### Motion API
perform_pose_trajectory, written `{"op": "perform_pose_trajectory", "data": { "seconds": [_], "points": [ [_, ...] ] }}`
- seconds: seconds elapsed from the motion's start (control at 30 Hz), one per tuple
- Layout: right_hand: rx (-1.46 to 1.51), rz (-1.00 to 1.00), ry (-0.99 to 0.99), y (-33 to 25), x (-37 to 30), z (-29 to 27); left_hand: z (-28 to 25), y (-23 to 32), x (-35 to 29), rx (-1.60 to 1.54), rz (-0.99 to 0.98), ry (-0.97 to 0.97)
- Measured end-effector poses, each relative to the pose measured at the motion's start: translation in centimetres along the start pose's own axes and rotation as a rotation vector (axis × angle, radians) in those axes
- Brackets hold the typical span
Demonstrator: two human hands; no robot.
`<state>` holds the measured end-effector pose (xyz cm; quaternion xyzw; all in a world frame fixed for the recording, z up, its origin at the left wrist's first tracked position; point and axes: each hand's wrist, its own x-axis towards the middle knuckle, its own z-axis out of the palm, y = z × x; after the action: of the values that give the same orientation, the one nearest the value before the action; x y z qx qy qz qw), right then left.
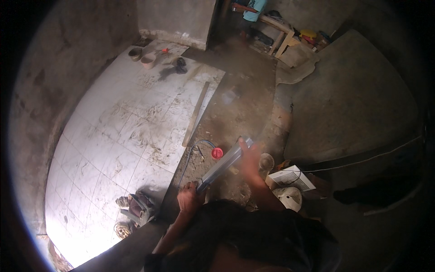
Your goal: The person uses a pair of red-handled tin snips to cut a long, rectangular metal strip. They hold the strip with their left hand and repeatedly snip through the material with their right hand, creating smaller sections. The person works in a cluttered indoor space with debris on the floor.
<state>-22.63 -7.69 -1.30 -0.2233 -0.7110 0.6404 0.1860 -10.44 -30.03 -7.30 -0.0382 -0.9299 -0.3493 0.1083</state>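
Observation:
Between my two hands slants a long grey metal bar (222,167), its near end low on the left and its far end up on the right. My left hand (188,199) is closed around the near end. My right hand (249,162) grips the far part, with the thumb on top; its fingers are smeared by motion. Just left of the bar, on the bare dirt strip, is a small round red object (217,153). A thin blue-grey hose (188,156) curves from beside it toward my left hand.
White floor tiles (104,131) smeared with mud cover the left, with a wooden strip (195,113) along their edge. Buckets (147,61) stand at the back. On my right are a tub (266,162), a white perforated panel (292,177) and a large leaning sheet (353,99). Another person (253,9) is far off.

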Motion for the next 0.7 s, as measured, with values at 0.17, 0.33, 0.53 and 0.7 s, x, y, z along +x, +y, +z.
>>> {"op": "perform_pose_trajectory", "data": {
  "seconds": [0.17, 0.33, 0.53, 0.7],
  "points": [
    [0.034, 0.029, -0.08, -0.7, 0.1, -0.7, 0.2, -0.2, 0.5, -0.159, -0.204, -0.265],
    [0.008, -0.125, -0.143, -1.3, -0.4, -0.8, 0.7, -1.4, 0.9, -0.483, -0.202, -0.578],
    [0.263, 0.022, -0.207, -2.4, 0.3, -1.2, 1.0, -0.1, 0.4, -0.36, -0.26, -0.513],
    [0.293, -0.017, -0.191, -4.9, -0.3, -1.0, 1.5, -0.4, 0.2, -0.432, -0.207, -0.409]
  ]
}}
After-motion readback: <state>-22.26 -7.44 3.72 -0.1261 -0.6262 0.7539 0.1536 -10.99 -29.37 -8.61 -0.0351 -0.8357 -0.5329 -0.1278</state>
